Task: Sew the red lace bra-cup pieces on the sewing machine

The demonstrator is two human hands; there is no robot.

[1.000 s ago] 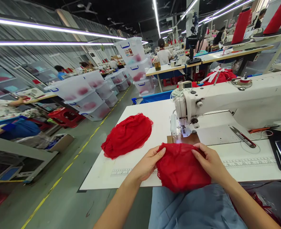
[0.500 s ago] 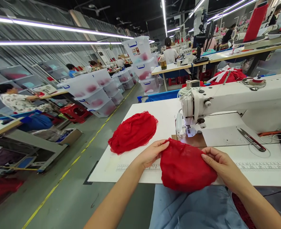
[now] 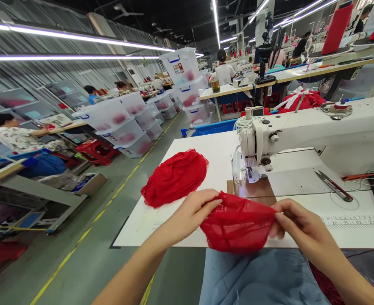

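Note:
A sheer piece of red fabric (image 3: 241, 224) hangs between my two hands over the front edge of the sewing table. Its upper left corner is pinched by my left hand (image 3: 199, 207), thumb against fingers. On the other side my right hand (image 3: 297, 220) grips the upper right corner between thumb and fingertips. Just behind the fabric stands a white sewing machine (image 3: 253, 140), its needle area lit over a brown plate (image 3: 252, 189). Left of it, a gathered heap of red fabric (image 3: 176, 178) lies on the white tabletop (image 3: 191, 144).
Thread snips (image 3: 335, 186) and an orange-handled tool (image 3: 358, 176) lie on the right. A printed ruler (image 3: 349, 221) runs along the front edge. Beyond the table are stacked clear bins (image 3: 126, 137), red stools (image 3: 98, 151) and people at other machines.
My hands have spread farther apart, pulling the red fabric's top edge tauter. The fabric has shifted slightly left, uncovering more of the brown plate. The view has turned a little.

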